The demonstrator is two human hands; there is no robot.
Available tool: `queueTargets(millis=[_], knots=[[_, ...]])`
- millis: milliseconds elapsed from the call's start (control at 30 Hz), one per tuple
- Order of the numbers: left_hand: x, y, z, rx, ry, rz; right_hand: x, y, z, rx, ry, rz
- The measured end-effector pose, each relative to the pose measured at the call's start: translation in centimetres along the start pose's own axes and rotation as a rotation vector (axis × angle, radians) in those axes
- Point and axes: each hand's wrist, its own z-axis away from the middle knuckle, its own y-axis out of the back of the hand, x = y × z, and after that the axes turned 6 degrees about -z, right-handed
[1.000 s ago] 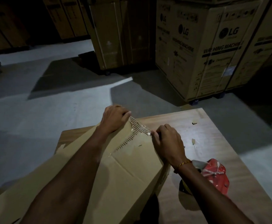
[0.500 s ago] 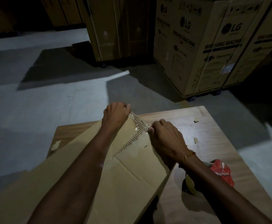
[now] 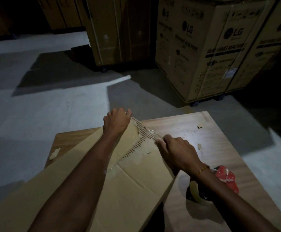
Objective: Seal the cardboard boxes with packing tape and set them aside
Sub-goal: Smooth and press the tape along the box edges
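A flattened brown cardboard box [image 3: 133, 186] lies tilted across the wooden table [image 3: 220, 148]. A strip of clear packing tape [image 3: 144, 131] with a striped pattern runs along its far edge. My left hand [image 3: 116, 121] grips the far corner of the box, fingers curled over the tape's end. My right hand [image 3: 178, 151] holds the right part of that edge, fingers curled over the tape there. A red tape dispenser [image 3: 226, 180] with a tape roll [image 3: 195, 193] lies on the table, partly behind my right wrist.
Small tape scraps [image 3: 199, 126] lie on the table, one more at its left edge [image 3: 54, 154]. Large printed washing-machine cartons [image 3: 203, 47] stand on the grey floor [image 3: 52, 106] beyond the table, with taller cartons [image 3: 119, 30] behind to the left.
My right hand has slid a little right and toward me along the box edge, showing more of the tape. The left hand stays on the corner. The view has shifted slightly.
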Motion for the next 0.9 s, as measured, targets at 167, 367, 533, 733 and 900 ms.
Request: queueTargets(millis=[167, 367, 533, 733, 900], knots=[[0.3, 0.2, 0.4, 0.022, 0.022, -0.033, 1.8, 0.5, 4.3, 0.072, -0.084, -0.056], [-0.7, -0.1, 0.7, -0.150, -0.120, -0.003, 0.7, -2.9, 3.8, 0.362, -0.209, -0.503], [0.0, -1.2, 4.5, -0.165, -0.230, -0.030, 0.4, -3.0, 0.4, 0.362, -0.151, -0.573], [-0.9, -0.8, 8.4, -0.187, -0.248, -0.034, 1.0, -1.5, -5.6, 0.340, -0.134, -0.556], [-1.0, -1.0, 9.1, -0.142, -0.285, -0.048, 0.8, -1.4, -4.7, 0.319, -0.114, -0.567]])
